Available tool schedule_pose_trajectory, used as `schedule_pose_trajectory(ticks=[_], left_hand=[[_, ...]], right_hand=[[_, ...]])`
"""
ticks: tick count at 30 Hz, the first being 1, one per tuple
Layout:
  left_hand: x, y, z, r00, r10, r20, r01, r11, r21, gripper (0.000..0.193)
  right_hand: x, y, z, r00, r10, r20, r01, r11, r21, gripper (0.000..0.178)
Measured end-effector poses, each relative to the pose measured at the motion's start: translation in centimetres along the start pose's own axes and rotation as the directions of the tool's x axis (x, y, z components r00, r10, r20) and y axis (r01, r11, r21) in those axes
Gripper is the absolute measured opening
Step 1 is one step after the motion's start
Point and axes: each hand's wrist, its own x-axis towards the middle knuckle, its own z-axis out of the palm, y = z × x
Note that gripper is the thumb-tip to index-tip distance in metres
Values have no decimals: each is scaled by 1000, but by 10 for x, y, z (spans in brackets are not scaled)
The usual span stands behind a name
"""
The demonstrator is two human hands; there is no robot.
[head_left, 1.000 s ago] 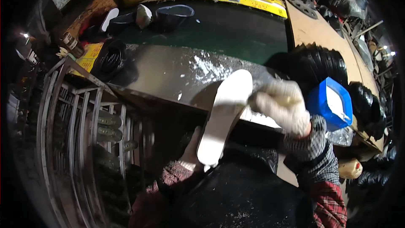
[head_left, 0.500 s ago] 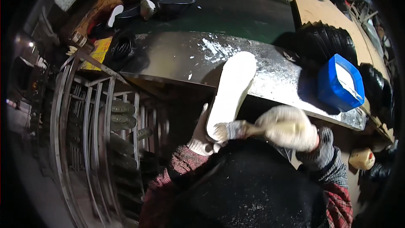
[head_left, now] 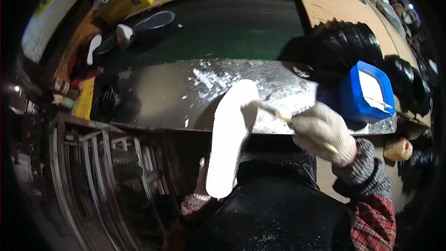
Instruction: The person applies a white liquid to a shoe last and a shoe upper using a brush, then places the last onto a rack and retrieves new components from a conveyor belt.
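Note:
A long white shoe sole (head_left: 226,144) stands out in the middle, its wide toe end pointing away from me over the metal-topped bench edge. My left hand (head_left: 201,182), gloved, grips its near end from the left and below; most of those fingers are hidden behind the sole. In my right hand (head_left: 324,132), also in a pale knitted glove, is a brush (head_left: 275,111) with a wooden handle. The bristles touch the right side of the sole's toe part. To the right, a blue tub (head_left: 349,93) holds a white substance with a stick-like piece at its rim.
White smears mark the metal bench top (head_left: 158,88). Black ribbed pieces (head_left: 344,44) are stacked behind the tub. A dark green surface (head_left: 223,28) lies beyond, with a grey bowl-like item (head_left: 155,21) on it. A metal rack (head_left: 93,176) stands at left; a yellowish jug (head_left: 397,149) sits lower right.
The brush has gone from the sole's near end up to the right side of its toe end. My right hand has moved slightly with it, and the view has shifted.

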Motion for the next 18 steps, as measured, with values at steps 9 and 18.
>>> schedule_pose_trajectory(ticks=[9, 18], left_hand=[[56, 88, 143, 814, 384, -435, -55, 797, 601, 71], [220, 31, 211, 994, 86, -73, -54, 928, 369, 52]], right_hand=[[-30, 1, -41, 963, 1, -268, 26, 995, 97, 27], [-182, 4, -136, 226, 485, -845, -174, 873, 455, 30]])
